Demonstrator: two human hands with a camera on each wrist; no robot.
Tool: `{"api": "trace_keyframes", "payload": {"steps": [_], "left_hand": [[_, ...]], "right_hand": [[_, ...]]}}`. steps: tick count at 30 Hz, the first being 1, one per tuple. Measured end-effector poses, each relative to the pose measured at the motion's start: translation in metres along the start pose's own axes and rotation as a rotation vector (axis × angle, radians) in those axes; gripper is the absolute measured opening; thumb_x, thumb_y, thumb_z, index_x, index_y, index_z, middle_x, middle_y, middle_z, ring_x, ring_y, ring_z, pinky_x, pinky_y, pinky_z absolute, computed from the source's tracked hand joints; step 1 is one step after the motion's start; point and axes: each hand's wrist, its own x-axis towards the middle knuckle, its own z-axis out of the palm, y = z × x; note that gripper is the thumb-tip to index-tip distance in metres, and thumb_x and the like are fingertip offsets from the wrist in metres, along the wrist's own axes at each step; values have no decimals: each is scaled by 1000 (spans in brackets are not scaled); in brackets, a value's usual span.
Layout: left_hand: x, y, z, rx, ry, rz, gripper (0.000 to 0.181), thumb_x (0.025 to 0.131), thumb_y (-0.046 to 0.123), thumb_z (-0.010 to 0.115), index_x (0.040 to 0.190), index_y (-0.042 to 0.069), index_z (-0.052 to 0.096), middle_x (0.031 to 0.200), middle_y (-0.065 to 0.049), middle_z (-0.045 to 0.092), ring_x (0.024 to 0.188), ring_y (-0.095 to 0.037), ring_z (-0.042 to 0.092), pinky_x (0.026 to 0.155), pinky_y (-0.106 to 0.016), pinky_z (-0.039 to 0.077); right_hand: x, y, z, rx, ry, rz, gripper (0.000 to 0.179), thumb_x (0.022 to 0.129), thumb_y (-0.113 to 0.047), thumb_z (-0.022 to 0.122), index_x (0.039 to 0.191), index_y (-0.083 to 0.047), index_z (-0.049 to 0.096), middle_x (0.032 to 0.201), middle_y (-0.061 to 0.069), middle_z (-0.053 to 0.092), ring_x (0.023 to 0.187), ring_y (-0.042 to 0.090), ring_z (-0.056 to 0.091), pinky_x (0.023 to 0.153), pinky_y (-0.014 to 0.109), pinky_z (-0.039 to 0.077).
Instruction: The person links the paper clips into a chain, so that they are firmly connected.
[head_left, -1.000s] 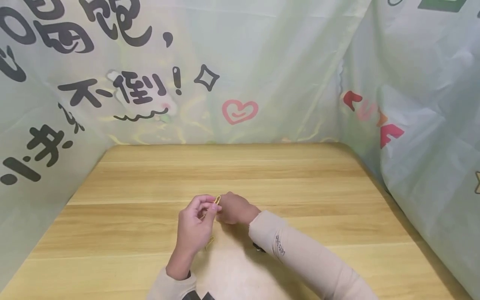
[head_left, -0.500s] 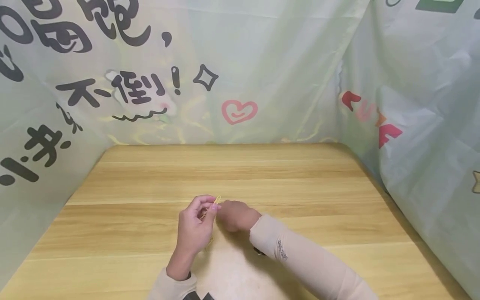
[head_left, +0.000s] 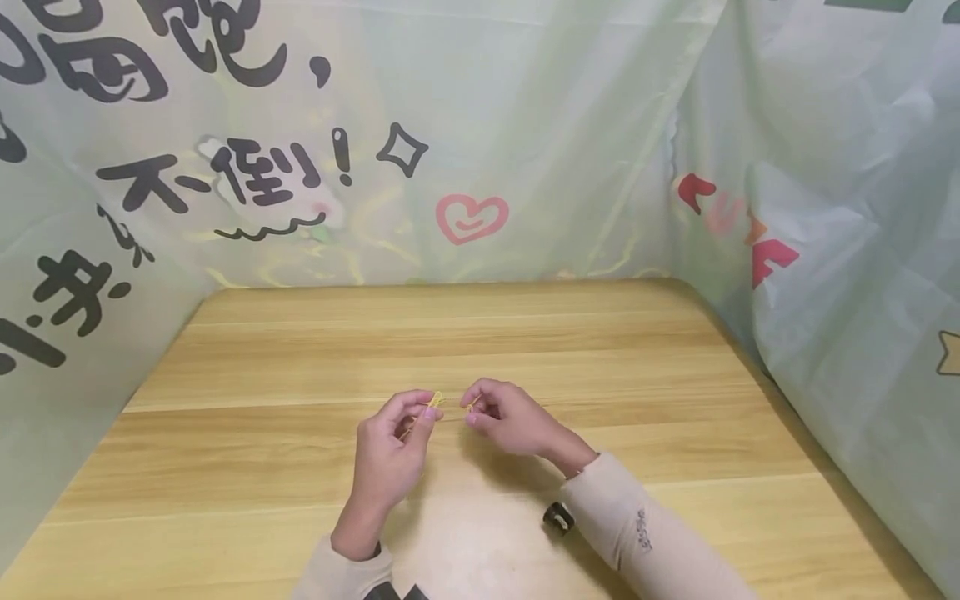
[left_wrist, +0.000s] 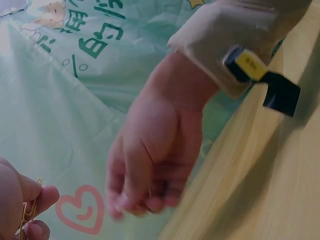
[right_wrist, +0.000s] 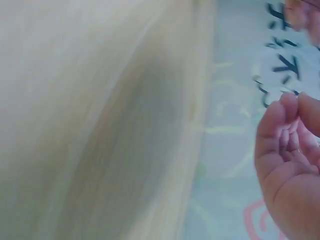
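Note:
Thumb and fingers of my left hand (head_left: 390, 454) pinch a yellow wire paper clip (head_left: 437, 400), which sticks up past the fingertips. In the left wrist view, linked gold paper clips (left_wrist: 28, 215) hang along those fingers. My right hand (head_left: 517, 421) is a short gap to the right, its thumb and fingertips pinching a small yellow wire piece (head_left: 471, 407) that looks like another paper clip. Its shape is mostly hidden by the fingers. The right wrist view shows the right hand (right_wrist: 287, 170) with curled fingers; no clip can be made out there.
Both hands are above a wood-grain table (head_left: 465, 333). A pale printed curtain (head_left: 570, 150) with dark lettering and a pink heart stands around its back and sides. A black wrist device (head_left: 558, 518) sits by the right sleeve.
My right hand has drawn away to the right from the left fingertips and turned, so its thumb and fingers now show. The left hand has stayed nearly still, still pinching its clip.

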Motion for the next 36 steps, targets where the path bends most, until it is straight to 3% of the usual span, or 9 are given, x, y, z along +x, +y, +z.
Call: {"api": "trace_keyframes", "payload": {"steps": [3,8,11,16,20,23,28,32,36], "left_hand": [[-2,3,2,-8,-18,15,12,89,-8,62,101,-6,64,81,-10,70,70,-12,65,44,-18,43],[-3,3,7,-15,-46,35,15,87,-10,63,100,-4,65,79,-6,70,68,-10,64,41,-17,38],[-3,1,9,-18,-48,45,16,87,-11,62,101,-4,65,79,-6,70,71,-12,66,40,-17,36],[-4,0,12,-13,-61,88,14,86,-10,64,99,-4,65,77,-7,69,66,-10,64,39,-16,35],[-4,-1,13,-13,-88,123,11,86,-7,66,97,-4,65,77,-6,69,59,-5,58,39,-15,35],[-5,-2,14,-24,-105,129,10,87,-7,66,96,-3,65,76,-6,69,56,-2,54,38,-14,34],[-6,-3,14,-33,-119,146,9,87,-6,66,95,-2,64,76,-7,68,54,1,49,37,-13,33],[-5,-3,14,-23,-116,171,10,86,-8,66,94,-2,64,75,-4,68,50,2,42,37,-13,32],[-5,-4,15,-27,-113,173,11,86,-8,65,94,-2,64,75,-4,68,53,0,49,37,-12,33]], "right_hand": [[-13,-5,-3,158,74,19,15,92,3,62,106,2,56,81,7,60,70,17,58,65,29,53],[-32,-8,-4,257,179,-3,12,89,5,64,101,4,59,82,9,61,71,19,62,70,39,56],[-40,-10,-3,333,236,-40,10,88,6,65,92,6,56,82,8,62,72,17,63,69,35,56],[-47,-9,2,417,322,-109,14,87,10,64,96,14,55,82,12,63,73,13,64,68,27,56],[-49,-7,6,479,350,-123,15,90,11,58,101,21,54,86,24,65,76,13,67,71,27,56],[-50,-6,9,536,353,-127,15,92,11,55,102,22,51,88,20,67,80,14,68,73,29,56],[-49,-3,12,538,375,-190,15,92,12,54,103,21,50,86,2,66,78,12,67,69,27,56],[-48,0,13,482,393,-248,18,92,13,51,109,20,53,87,3,61,76,11,63,67,25,55],[-48,0,14,485,394,-181,10,92,11,55,98,18,56,85,5,63,76,12,64,69,25,55]]}}
